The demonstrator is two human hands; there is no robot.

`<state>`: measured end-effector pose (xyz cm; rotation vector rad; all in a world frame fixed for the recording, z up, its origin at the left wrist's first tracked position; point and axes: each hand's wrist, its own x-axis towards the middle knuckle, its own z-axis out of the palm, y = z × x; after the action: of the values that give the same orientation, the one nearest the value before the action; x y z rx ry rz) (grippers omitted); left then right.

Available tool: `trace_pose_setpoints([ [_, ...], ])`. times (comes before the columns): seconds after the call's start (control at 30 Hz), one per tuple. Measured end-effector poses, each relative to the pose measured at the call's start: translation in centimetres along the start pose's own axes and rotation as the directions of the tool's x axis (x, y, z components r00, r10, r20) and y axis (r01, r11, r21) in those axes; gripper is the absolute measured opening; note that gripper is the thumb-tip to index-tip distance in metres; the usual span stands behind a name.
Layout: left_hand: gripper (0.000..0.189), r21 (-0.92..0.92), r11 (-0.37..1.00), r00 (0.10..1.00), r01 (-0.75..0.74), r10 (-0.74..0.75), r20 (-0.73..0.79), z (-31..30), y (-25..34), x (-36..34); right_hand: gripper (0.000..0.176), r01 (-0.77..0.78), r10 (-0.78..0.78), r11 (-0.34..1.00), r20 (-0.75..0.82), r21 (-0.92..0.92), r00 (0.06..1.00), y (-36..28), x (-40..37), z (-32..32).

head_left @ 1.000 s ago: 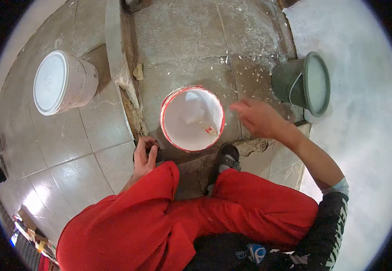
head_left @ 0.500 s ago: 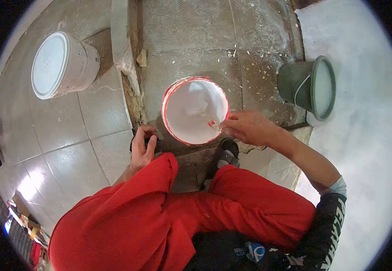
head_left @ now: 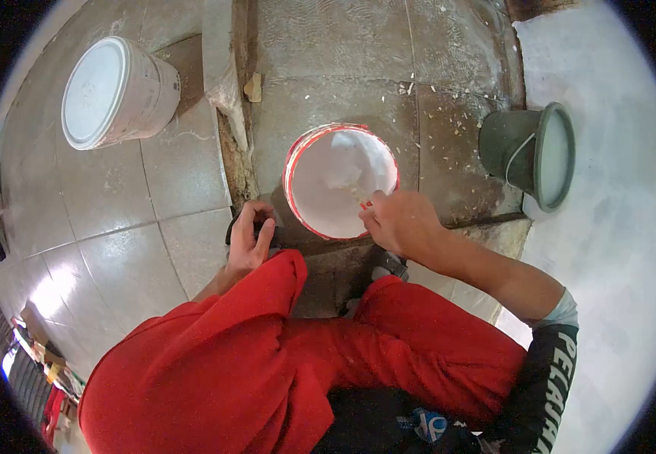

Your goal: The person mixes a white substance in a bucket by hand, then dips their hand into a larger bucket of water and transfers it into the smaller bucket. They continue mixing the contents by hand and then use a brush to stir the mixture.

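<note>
A bucket of white paint (head_left: 324, 197) with a red, paint-smeared rim stands on the floor between my feet. My right hand (head_left: 403, 223) is over its right rim, fingers closed round a paintbrush (head_left: 359, 195) with a bit of red on it. The brush's far end dips toward the white paint, and its exact shape is hard to make out. Beside my left knee, my left hand (head_left: 252, 238) hangs over a dark shoe, fingers loosely bent and thumb apart, holding nothing.
A lidded white bucket (head_left: 135, 94) is at the upper left. On the right, a dark green bucket (head_left: 513, 147) with a wire handle holds pale liquid. A broken floor edge (head_left: 237, 151) runs past a small chip (head_left: 253, 88). White flakes (head_left: 449, 113) litter the tiles.
My right hand has turned and moved in over the bucket, bringing the brush farther toward its middle. The left hand stays by the knee. The camera view has shifted slightly.
</note>
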<state>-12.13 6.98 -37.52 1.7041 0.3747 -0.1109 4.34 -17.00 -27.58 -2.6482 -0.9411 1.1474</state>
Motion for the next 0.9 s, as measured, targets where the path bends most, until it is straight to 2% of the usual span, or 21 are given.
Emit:
trace_pose_setpoints([
  [0.07,0.016,0.014,1.0,1.0,-0.006,0.006,-0.008,0.2,-0.7,0.0,0.021,0.081,-0.094,0.988,-0.095,-0.132,0.991,0.2,1.1,1.9],
  [0.17,0.018,0.044,0.999,1.0,-0.004,0.004,-0.004,-0.2,-0.5,-0.1,0.017,0.18,-0.197,0.966,-0.082,-0.184,0.977,-0.5,2.4,1.6],
  [0.3,0.016,0.045,0.999,1.0,-0.013,0.013,-0.01,0.1,0.3,0.1,0.019,0.186,-0.195,0.977,-0.083,-0.107,0.977,-2.2,3.5,0.2],
  [0.37,0.017,0.041,0.999,1.0,-0.024,0.025,-0.012,-0.2,0.3,0.1,0.024,0.038,-0.041,0.999,0.103,0.027,0.994,-3.4,4.0,-1.1],
  [0.4,0.017,0.031,1.0,1.0,-0.002,0.002,-0.001,-0.2,0.1,-0.1,0.024,0.038,-0.041,0.999,0.094,0.034,0.995,-3.3,4.2,-0.4],
  [0.47,0.018,0.018,1.0,1.0,0.002,-0.002,0.016,0.0,-0.6,-0.1,0.026,0.061,-0.087,0.99,0.208,0.127,0.974,-2.4,4.5,1.2],
  [0.5,0.018,0.024,0.999,1.0,-0.026,0.025,0.008,0.1,-1.4,-0.2,0.026,0.057,-0.08,0.991,0.196,0.121,0.977,-2.1,4.4,0.4],
  [0.53,0.018,0.029,0.998,0.999,-0.049,0.049,0.0,0.0,-1.5,0.1,0.024,0.108,-0.136,0.985,0.219,0.134,0.966,-1.8,4.1,-0.8],
  [0.6,0.018,0.034,0.999,1.0,-0.031,0.031,0.001,-0.2,-1.0,0.3,0.022,0.154,-0.19,0.976,0.259,0.154,0.947,-1.0,3.2,-2.8],
  [0.67,0.018,0.03,1.0,1.0,0.002,-0.002,0.002,-0.1,-0.8,-0.1,0.021,0.117,-0.131,0.987,0.138,0.107,0.982,1.0,2.4,-4.4],
  [0.7,0.018,0.04,0.999,1.0,0.01,-0.01,-0.001,-0.2,-0.9,-0.1,0.021,0.112,-0.126,0.988,0.145,0.104,0.981,2.2,1.6,-4.4],
  [0.77,0.018,0.039,0.999,1.0,0.025,-0.026,0.003,-0.1,0.0,0.0,0.023,0.285,-0.283,0.959,0.107,0.002,0.953,4.1,0.2,-4.3],
  [0.9,0.017,0.027,1.0,1.0,-0.015,0.015,0.009,0.0,-1.0,0.1,0.022,0.293,-0.297,0.955,0.117,0.05,0.948,4.6,-1.2,-2.3],
])
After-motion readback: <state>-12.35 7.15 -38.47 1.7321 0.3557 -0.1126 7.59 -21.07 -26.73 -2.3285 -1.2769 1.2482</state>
